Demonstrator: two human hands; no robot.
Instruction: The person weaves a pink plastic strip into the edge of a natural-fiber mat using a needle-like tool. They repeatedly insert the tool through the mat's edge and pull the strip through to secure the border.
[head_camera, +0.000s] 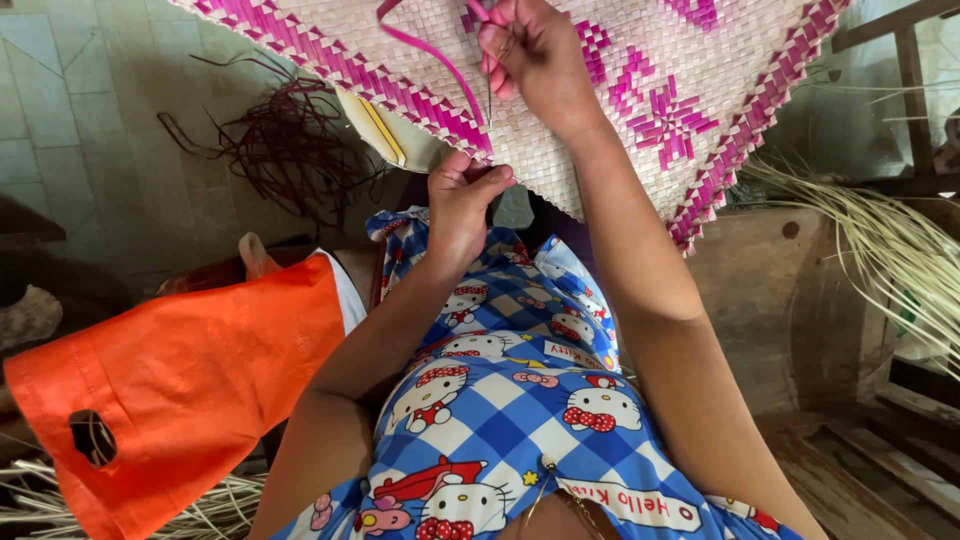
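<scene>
The woven mat (560, 90), pale straw with pink borders and pink flower figures, lies spread across the person's lap and slopes away toward the top of the view; its near corner points down at the lap. A loose pink strip (432, 52) arcs up from the weave near the mat's near-left pink border and runs to the right hand (535, 55).

The right hand is closed in a pinch on the upper end of the pink strip, over the middle of the mat. A thin dark needle-like tool appears to hang from the same fingers; whether it is gripped cannot be told. The left hand (462, 205) is clamped on the mat's near edge, thumb on top, just below the point where the strip enters the weave.

Procedure notes, as judgement:
- Keep the left-hand clamp close to the entry point so the weave stays flat.
- Draw the strip in line with its row, untwisted, under even tension.

Dark reddish strips (285, 140) lie on the tiled floor (70, 130) beyond the mat's left edge. An orange cloth (190, 380) lies left of the lap; pale straw (880, 240) fans out at right.
</scene>
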